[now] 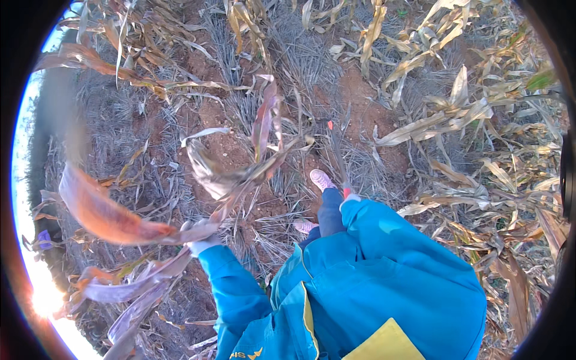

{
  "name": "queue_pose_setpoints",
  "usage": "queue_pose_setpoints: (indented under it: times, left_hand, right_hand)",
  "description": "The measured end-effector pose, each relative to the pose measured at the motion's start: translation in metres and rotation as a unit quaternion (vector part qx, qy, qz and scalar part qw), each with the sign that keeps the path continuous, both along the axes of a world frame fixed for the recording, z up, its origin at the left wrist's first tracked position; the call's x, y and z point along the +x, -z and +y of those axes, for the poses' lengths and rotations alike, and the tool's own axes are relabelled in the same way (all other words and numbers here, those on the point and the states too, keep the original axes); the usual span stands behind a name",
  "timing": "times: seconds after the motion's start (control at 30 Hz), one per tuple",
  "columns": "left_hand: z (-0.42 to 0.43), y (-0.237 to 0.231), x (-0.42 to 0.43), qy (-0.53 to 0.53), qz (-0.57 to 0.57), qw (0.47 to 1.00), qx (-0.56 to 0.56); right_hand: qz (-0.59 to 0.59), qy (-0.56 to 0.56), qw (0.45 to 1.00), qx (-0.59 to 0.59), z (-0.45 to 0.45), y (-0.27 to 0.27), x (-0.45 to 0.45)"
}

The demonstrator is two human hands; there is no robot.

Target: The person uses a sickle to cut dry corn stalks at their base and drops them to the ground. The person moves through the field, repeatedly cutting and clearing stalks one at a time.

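Observation:
My left hand, in a pale glove, is closed around a dry corn stalk. The stalk runs from the lower left up to the right, across the front of my body. A husk-wrapped corn ear appears to hang from it, and long brown leaves trail to the left. My right hand, mostly hidden by the blue sleeve, grips a long-handled tool. Red shows on its handle near the hand and again towards the far end. The tool's head is too unclear to name.
Dry corn plants stand or lean thickly on the right, with more dry leaves at the upper left. Straw covers much of the reddish soil. My pink shoes stand on this litter. Low sun glares at the left rim.

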State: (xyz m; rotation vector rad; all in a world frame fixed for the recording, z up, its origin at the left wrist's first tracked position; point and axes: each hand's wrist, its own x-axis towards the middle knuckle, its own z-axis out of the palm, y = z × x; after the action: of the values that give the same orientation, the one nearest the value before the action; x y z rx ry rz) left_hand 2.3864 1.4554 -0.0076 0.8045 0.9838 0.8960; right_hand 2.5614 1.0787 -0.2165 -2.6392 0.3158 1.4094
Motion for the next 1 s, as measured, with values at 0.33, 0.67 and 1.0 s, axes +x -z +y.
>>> queue_pose_setpoints:
  times: [0.33,0.67,1.0]
  left_hand:
    - [-0.015,-0.049,-0.261,-0.37,0.117,0.922,-0.011]
    - [-0.106,-0.268,-0.385,-0.462,0.119,0.873,0.104]
    - [-0.188,-0.409,-0.487,-0.47,0.44,0.744,0.178]
  right_hand:
    - [-0.148,0.384,0.904,0.115,0.038,0.007,0.036]
    - [0.183,0.029,0.982,0.031,0.094,0.112,0.075]
    - [0.142,-0.044,0.986,0.08,0.139,0.054,0.005]
